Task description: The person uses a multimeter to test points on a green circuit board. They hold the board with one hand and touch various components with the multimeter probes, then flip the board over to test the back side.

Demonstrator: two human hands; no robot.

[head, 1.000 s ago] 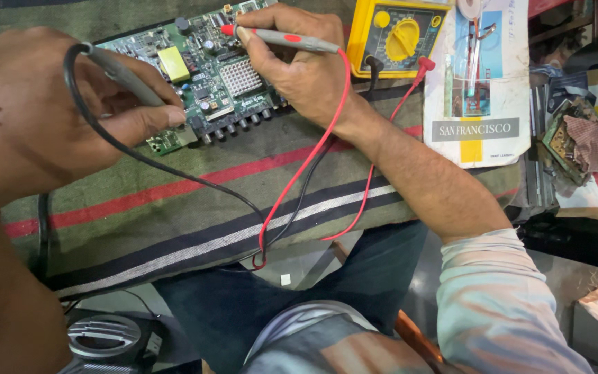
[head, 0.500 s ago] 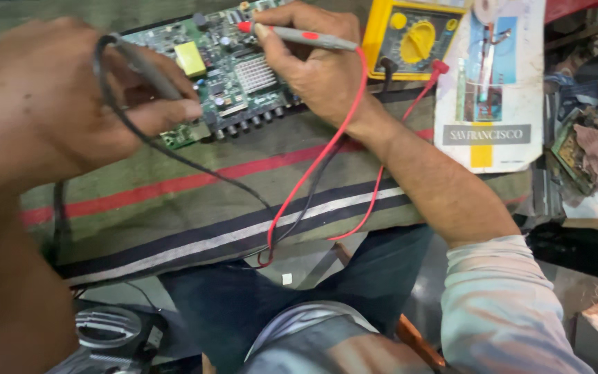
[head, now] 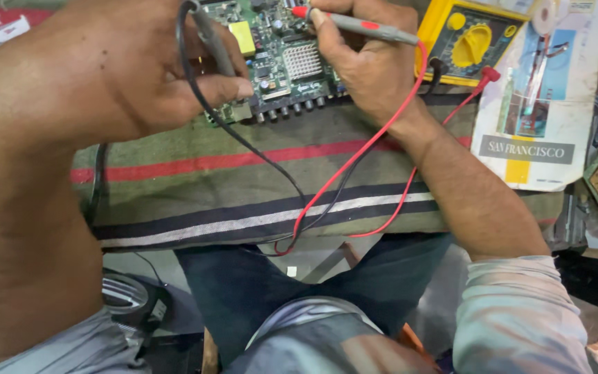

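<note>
Circuit board under test, both probes in hand.

Right hand (head: 368,66) pinches the red probe (head: 358,24), tip on the green circuit board (head: 278,62) just left of its fingers; left hand (head: 126,76) closed round the black probe (head: 209,38), tip apparently on the board. Yellow multimeter (head: 468,45) right of the right hand; its reading is out of view. Probing under way. No containers visible.

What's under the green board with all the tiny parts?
The green circuit board lies on a striped cloth of green, red, black and white. The left hand and right hand cover parts of it, so what lies under those parts is hidden.
</note>
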